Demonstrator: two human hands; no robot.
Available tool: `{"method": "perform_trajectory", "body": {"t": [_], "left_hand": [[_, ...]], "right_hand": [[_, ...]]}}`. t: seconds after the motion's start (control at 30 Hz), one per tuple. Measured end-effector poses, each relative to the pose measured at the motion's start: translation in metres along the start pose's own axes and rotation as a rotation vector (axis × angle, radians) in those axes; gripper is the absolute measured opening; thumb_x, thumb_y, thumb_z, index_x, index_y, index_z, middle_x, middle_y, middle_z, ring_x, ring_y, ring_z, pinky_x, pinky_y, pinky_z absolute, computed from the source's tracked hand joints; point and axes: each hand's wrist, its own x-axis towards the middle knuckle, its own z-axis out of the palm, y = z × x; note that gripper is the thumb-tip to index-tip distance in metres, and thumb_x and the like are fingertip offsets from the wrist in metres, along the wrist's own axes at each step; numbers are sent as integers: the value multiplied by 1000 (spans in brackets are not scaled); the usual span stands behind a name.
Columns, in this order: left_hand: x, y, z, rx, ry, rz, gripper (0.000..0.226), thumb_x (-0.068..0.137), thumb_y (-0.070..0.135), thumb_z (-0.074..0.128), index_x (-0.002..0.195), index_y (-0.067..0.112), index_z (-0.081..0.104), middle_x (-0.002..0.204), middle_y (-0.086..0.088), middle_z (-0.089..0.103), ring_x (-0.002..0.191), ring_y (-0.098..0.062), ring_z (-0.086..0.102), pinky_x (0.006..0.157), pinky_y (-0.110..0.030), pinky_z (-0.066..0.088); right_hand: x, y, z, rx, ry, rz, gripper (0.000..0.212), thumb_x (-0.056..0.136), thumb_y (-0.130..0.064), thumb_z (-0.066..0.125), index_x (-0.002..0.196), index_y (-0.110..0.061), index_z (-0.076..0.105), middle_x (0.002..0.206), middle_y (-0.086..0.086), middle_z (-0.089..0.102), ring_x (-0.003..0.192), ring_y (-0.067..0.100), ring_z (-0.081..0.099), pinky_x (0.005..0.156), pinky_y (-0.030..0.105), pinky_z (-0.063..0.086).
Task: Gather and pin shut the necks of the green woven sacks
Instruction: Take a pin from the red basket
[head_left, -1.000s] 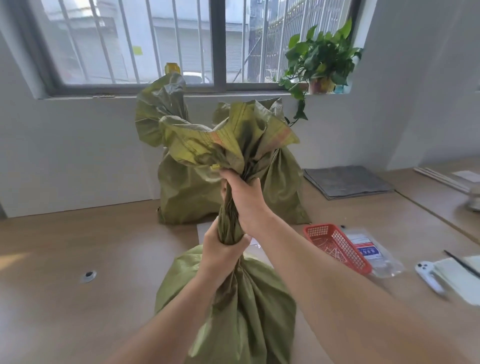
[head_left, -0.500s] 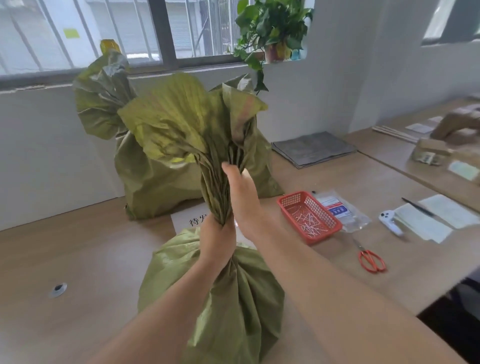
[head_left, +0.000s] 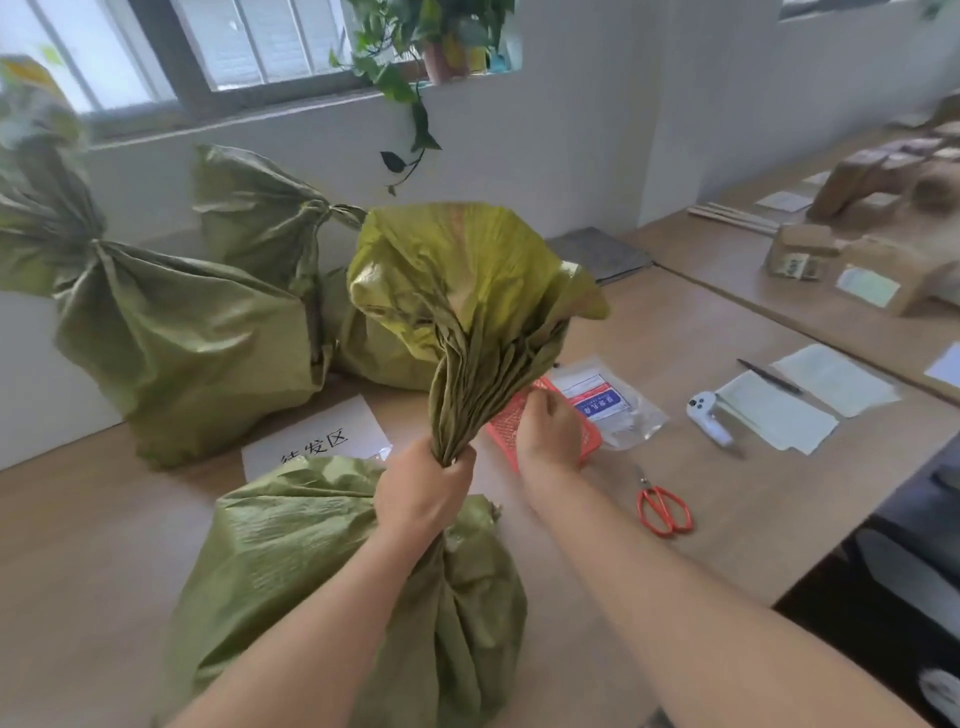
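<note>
Here, a person's bare arms reach over a wooden table (head_left: 104, 545). The left hand (head_left: 423, 493) has its fingers and thumb wrapped tightly round the gathered neck (head_left: 457, 410) of a green woven sack (head_left: 311, 571), which stands on the table directly in front of the person. Above the fist, the sack's mouth fans out in pleats. The right hand (head_left: 548, 436) is apart from the sack, just to its right, over a red plastic basket (head_left: 501, 435). Its fingers bend down into the basket, and whether they pinch anything cannot be told. Behind, near the white wall under a window, stand two more green sacks, a large one (head_left: 171, 338) at the left and a second (head_left: 260, 218) beside it, both with cinched necks. A white paper sign (head_left: 311, 436) with printed characters lies between them and the front sack. Just right of the basket lies a clear plastic bag (head_left: 608, 400) with a blue and red label, and red-handled scissors (head_left: 665, 506) lie nearer the person. Farther right are a white handheld device (head_left: 706, 415), paper sheets (head_left: 779, 410) and a black pen (head_left: 769, 376). A trailing potted plant (head_left: 415, 41) sits on the windowsill.
</note>
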Motion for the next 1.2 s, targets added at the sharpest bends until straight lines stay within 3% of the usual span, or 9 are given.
{"method": "perform_trajectory", "body": {"t": [0.07,0.17,0.3,0.5,0.6,0.7,0.83,0.97,1.2], "left_hand": [[7,17,22,43,-12,-16,40,90,51,54,65,20,54,58,2,60,56,-22,60,54,-28,41],[19,40,54,129,-16,-32,39,89,55,51,69,21,56,62,3,62,61,-25,63,59,-30,47],[32,57,94,333,-110,-41,42,88,62,42,84,25,63,74,6,65,76,-30,66,72,-36,53],[49,59,126,591,-228,-101,47,83,65,42,96,27,66,89,4,70,87,-30,67,75,-36,50],[63,65,134,610,-215,-65,31,81,54,54,97,28,56,87,7,65,87,-27,66,69,-34,47],[72,73,141,652,-186,-25,24,82,43,60,88,22,50,81,6,56,87,-28,64,67,-34,46],[81,81,144,628,-166,-153,30,83,46,59,79,17,56,76,2,56,76,-27,61,68,-33,48],[91,78,144,628,-219,-240,30,84,47,51,78,17,56,79,1,61,81,-29,63,77,-35,52],[99,69,139,614,-244,-288,32,88,47,46,80,17,54,82,-1,60,84,-31,63,82,-38,53]], "right_hand": [[28,16,-19,-69,-23,27,19,104,-18,49,92,-16,63,83,-1,62,86,22,59,78,30,39],[69,47,-40,-93,-33,83,16,102,-21,54,96,-16,68,93,6,69,95,29,65,83,33,46],[117,79,-69,-166,-28,158,18,101,-18,58,109,-13,73,98,1,67,94,23,60,80,25,37],[178,127,-101,-318,24,248,18,95,-15,62,100,-15,79,108,7,77,104,35,67,83,32,47],[200,146,-108,-432,-14,262,18,95,-10,60,97,-8,78,104,17,76,103,41,66,75,33,44],[222,164,-111,-599,-81,218,17,96,-9,60,101,-3,75,108,21,74,107,43,66,74,35,40],[251,187,-114,-774,-93,140,21,94,-6,55,99,-6,76,110,21,72,105,39,69,82,40,53],[267,203,-106,-958,-106,-12,27,95,-7,54,111,-12,74,123,15,64,111,37,64,92,41,52],[295,212,-92,-1113,-108,-178,25,94,-4,53,109,-8,72,114,16,63,101,38,64,86,42,50]]}}
